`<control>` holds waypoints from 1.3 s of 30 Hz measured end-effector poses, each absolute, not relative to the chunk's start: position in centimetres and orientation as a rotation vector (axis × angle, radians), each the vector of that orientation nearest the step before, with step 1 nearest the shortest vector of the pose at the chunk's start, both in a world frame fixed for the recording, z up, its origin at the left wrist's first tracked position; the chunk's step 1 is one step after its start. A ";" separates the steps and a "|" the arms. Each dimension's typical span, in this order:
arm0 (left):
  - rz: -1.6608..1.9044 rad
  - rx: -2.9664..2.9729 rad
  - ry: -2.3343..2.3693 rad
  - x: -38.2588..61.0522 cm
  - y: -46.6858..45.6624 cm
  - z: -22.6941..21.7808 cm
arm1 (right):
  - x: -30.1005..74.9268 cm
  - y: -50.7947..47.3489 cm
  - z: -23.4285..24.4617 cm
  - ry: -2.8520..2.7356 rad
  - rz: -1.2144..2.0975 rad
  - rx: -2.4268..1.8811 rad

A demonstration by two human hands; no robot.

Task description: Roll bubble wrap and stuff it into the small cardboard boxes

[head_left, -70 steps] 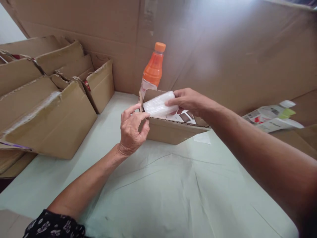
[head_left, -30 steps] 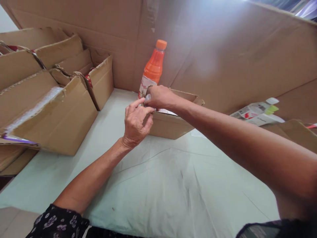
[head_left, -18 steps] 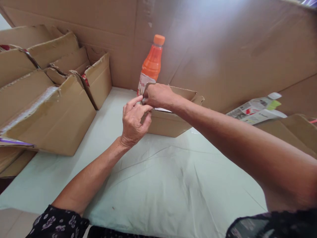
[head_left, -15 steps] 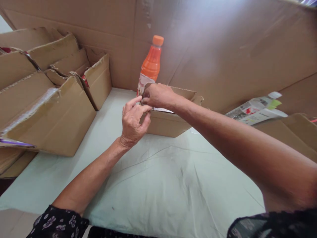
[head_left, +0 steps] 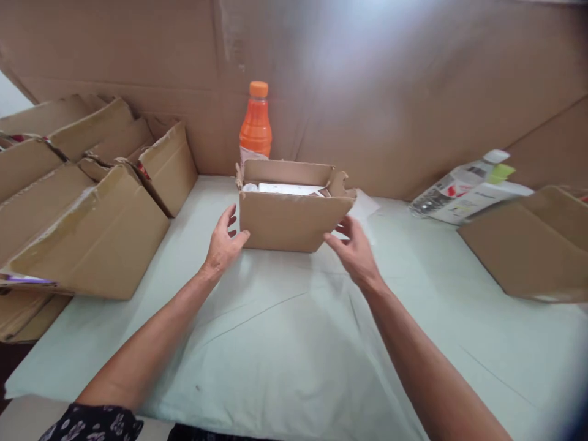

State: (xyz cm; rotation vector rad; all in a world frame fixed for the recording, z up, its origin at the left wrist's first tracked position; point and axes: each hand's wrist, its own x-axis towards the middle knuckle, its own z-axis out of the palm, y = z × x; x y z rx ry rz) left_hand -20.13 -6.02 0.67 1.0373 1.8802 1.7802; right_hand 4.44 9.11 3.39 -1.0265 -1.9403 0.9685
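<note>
An open-topped cardboard box (head_left: 285, 222) with ragged upper edges stands on the pale green cloth in the middle. White items (head_left: 291, 188) show inside it, too hidden to name. My left hand (head_left: 224, 242) is at the box's left side, fingers spread, with the thumb over its lower front corner. On the opposite side, my right hand (head_left: 354, 248) has its fingers apart and its thumb by the lower right front corner. Whether either hand presses on the cardboard, I cannot tell. Right behind the box stands an orange drink bottle (head_left: 256, 125), its lower part hidden.
Several cardboard boxes (head_left: 98, 239) are grouped on the left. Toward the right, a clear plastic bottle (head_left: 452, 187) leans beside a white container (head_left: 478, 202), near another cardboard box (head_left: 528, 251). A large cardboard panel (head_left: 367, 104) rises behind the green cloth (head_left: 275, 343).
My hands have parted from the box's upper left corner. My right hand has moved to the box's right side, and my left hand lower on the left side. The view has shifted somewhat.
</note>
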 end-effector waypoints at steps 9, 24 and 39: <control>1.689 1.188 1.762 -11.5 -8.1 1.0 | 8.9 7.4 2.8 -1.837 0.975 -1.074; 1.835 0.950 2.109 -17.9 -13.8 -3.8 | -15.7 7.7 -0.9 -2.378 0.983 -0.730; 1.920 0.895 2.084 -26.1 -8.4 -6.7 | -23.0 6.6 -4.4 -2.593 0.735 -0.713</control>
